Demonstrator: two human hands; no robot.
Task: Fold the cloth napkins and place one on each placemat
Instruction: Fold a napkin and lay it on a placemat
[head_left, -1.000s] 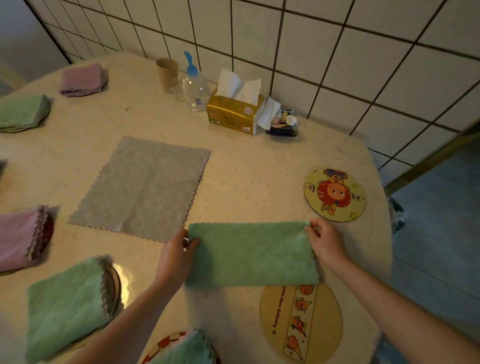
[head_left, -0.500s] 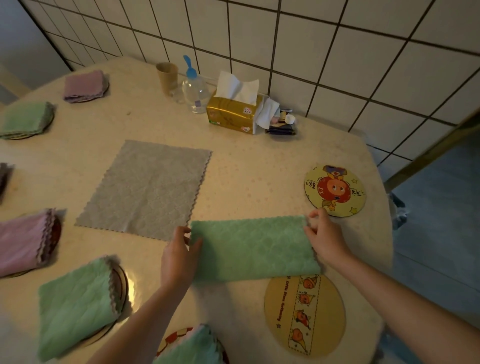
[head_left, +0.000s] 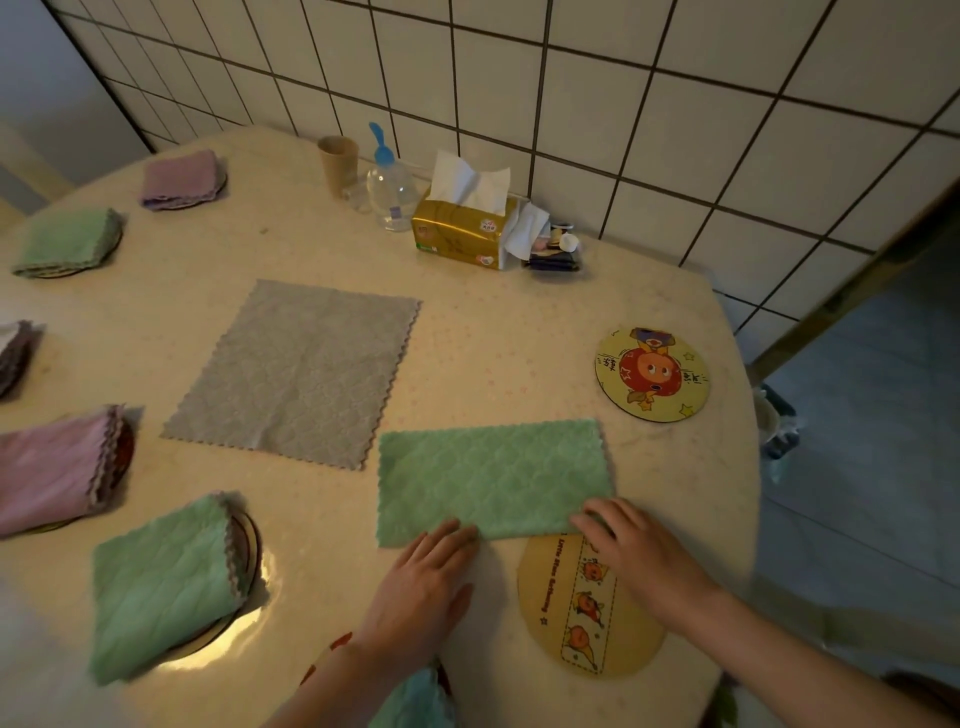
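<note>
A green napkin (head_left: 493, 475), folded once into a long strip, lies flat on the table near its front. My left hand (head_left: 423, 587) rests flat at the strip's near left edge, fingers together. My right hand (head_left: 631, 551) lies on its near right corner, fingers spread, holding nothing. A grey napkin (head_left: 298, 371) lies unfolded behind and to the left. A bare round placemat with fruit pictures (head_left: 582, 608) sits just below the strip, partly under my right hand. Another bare round placemat (head_left: 652, 371) lies at the far right.
Folded napkins sit on mats along the left: green (head_left: 161, 582), pink (head_left: 52, 467), green (head_left: 65, 241), purple (head_left: 179, 176). A tissue box (head_left: 462, 234), a bottle (head_left: 389, 189) and a cup (head_left: 337, 161) stand by the tiled wall. The table edge (head_left: 748, 467) drops off on the right.
Both hands let go of the strip's ends and slid toward me to its near edge. The view shifted, so the napkin appears higher in the frame.
</note>
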